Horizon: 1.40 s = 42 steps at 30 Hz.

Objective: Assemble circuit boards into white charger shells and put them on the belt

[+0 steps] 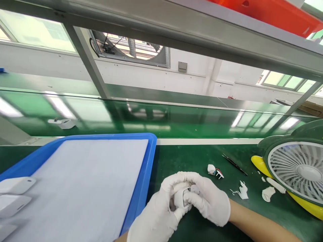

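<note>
A small white housing (pixel 179 198) is held between my two gloved hands, low in the middle of the view. My left hand (pixel 165 205) wraps round it from the left, fingers curled over its top. From the right, my right hand (pixel 208 198) grips the same housing, with thumb and fingers at its open edge. Fingers hide much of the part. Just beyond my right hand lie a small white piece (pixel 211 169) and a small part with prongs and reddish wire (pixel 219 173). Black tweezers (pixel 234 164) rest further right.
A blue tray (pixel 152 148) lined with white holds several white housings (pixel 16 185) at its left. Torn white scraps (pixel 243 191) lie right of my hands, near a green and yellow fan (pixel 309 173). A white part (pixel 65 123) sits behind the tray. A metal shelf beam (pixel 202 32) crosses overhead.
</note>
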Tool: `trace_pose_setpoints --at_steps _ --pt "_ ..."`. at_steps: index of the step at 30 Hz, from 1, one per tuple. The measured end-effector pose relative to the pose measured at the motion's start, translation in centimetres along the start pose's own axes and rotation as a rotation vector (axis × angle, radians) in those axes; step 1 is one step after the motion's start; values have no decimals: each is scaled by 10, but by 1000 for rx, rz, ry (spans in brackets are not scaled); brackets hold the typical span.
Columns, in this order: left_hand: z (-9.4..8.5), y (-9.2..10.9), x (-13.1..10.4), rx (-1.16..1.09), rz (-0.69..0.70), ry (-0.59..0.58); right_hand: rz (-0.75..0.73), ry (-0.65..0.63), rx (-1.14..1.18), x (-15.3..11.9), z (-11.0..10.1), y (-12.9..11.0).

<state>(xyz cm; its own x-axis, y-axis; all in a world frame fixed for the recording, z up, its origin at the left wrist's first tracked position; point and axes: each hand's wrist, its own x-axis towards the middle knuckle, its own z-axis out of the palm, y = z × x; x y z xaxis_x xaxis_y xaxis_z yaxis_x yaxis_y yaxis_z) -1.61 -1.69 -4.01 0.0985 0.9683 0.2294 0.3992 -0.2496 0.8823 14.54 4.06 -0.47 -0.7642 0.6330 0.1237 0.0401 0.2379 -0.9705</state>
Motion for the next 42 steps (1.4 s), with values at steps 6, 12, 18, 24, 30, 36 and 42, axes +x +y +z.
trace_pose_setpoints --at_steps 6,12,18,24,30,36,42 --pt "1 -3 2 -50 -64 -31 184 9 51 3 0 1" --pt "2 -3 6 -285 -203 -84 49 -23 -93 1 -8 5" --pt "-2 9 14 -423 -349 32 19 255 225 7 -15 32" --pt "-21 20 30 -652 -490 90 78 374 372 15 -11 62" --pt "-30 11 45 -762 -580 235 162 308 367 15 -12 73" --pt "-30 9 47 -691 -580 234 200 332 381 18 -11 72" --pt "-26 4 91 -471 -480 87 197 242 379 23 -2 74"
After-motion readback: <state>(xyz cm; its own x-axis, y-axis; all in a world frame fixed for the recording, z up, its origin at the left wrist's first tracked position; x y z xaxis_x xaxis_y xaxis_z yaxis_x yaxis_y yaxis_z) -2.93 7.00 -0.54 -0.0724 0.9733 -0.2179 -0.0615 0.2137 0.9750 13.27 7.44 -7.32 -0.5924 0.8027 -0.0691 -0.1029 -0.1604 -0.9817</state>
